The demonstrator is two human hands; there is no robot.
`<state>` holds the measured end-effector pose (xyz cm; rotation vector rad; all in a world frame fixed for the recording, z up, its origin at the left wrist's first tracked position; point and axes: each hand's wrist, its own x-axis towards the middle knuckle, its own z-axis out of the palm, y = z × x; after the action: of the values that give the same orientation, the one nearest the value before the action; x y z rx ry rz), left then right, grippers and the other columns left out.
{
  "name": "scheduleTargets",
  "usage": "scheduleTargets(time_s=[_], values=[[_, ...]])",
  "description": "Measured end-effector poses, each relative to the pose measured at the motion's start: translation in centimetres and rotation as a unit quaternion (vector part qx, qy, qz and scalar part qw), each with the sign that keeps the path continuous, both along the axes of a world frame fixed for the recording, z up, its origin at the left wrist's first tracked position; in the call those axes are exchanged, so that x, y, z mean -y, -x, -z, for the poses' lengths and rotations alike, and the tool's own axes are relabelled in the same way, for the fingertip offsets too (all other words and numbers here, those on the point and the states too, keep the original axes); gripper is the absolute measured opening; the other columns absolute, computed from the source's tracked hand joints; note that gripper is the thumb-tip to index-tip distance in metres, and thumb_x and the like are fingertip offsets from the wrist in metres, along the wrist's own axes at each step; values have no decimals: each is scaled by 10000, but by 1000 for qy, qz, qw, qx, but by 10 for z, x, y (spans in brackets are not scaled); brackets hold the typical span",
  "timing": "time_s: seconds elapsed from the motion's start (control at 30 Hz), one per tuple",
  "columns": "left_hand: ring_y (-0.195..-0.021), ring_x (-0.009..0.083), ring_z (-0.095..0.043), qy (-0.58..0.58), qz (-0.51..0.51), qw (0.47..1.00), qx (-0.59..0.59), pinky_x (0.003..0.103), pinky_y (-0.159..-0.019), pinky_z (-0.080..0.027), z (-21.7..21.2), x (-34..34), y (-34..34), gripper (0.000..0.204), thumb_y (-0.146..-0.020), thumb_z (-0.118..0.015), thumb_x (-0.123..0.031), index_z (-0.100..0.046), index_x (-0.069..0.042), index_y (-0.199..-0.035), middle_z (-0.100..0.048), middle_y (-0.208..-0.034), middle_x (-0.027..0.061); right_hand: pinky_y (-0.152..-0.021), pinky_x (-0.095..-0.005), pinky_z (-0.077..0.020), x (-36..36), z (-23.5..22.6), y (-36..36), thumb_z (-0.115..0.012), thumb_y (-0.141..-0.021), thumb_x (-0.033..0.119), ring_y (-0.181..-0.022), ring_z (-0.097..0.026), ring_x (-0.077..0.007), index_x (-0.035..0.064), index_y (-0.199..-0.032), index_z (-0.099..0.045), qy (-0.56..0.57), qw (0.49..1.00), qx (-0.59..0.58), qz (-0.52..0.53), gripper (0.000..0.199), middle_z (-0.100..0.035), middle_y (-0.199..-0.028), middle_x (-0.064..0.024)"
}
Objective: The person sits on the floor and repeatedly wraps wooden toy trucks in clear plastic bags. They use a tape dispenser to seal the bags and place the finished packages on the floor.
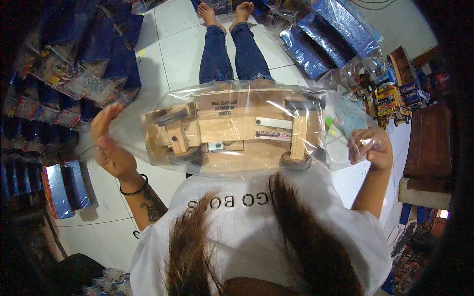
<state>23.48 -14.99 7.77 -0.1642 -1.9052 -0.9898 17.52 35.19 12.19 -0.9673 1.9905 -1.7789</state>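
A wooden toy truck (227,130) lies in a clear plastic bag (242,172) across my lap, its underside and dark wheels facing up. At the bag's left end is my left hand (114,148), its fingers long and curved against the film, which seems held there. On the other side my right hand (373,147) has its fingers bent round the loose, bunched right end of the bag. Reflections on the film hide parts of the truck.
My outstretched legs (216,56) rest on the white tiled floor (177,52). Bagged blue packages (106,59) crowd the left, and a blue box (67,189) lies below them. Blue shiny packs (316,44) and a yellow toy truck (390,101) stand at the right, near a brown block (428,140).
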Motion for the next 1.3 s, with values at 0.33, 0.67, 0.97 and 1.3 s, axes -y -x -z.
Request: scheduleTargets(time_s=[0.33, 0.67, 0.97, 1.3], values=[[-1064, 245, -573, -213, 42, 971, 95, 347, -979, -404, -35, 30, 33, 507, -1033, -252, -307, -580, 38, -1206, -601, -1212, 152, -725, -341, -455, 46, -81, 106, -496, -961, 290, -785, -601, -191, 24, -877, -643, -69, 782, -364, 501, 316, -646, -848, -82], [-1306, 292, -390, -74, 27, 985, 154, 368, -1083, -297, 13, -3, 120, 933, -769, -744, -401, -259, 11, -1450, -374, -1429, 208, -602, -322, -453, 195, -178, 150, -525, -964, 302, -603, -534, -137, -33, -772, -625, -87, 896, -421, 110, 399, -592, -648, -66], [-994, 287, -609, 11, 189, 978, 91, 385, -847, -463, -13, -125, 201, 349, -831, -680, -269, -622, -34, -1082, -656, -1001, 128, -651, -478, -525, 305, -90, 183, -558, -890, 397, -726, -657, -378, 30, -773, -690, -330, 778, -535, -14, 407, -665, -756, -182], [-746, 124, -596, -336, 74, 928, 142, 291, -716, -463, 41, -68, 193, 521, -1004, -406, -360, -676, 74, -902, -688, -836, 103, -815, -362, -463, 178, -76, 210, -691, -794, 255, -908, -626, -261, 61, -1071, -622, -257, 809, -520, -99, 345, -646, -952, -123]])
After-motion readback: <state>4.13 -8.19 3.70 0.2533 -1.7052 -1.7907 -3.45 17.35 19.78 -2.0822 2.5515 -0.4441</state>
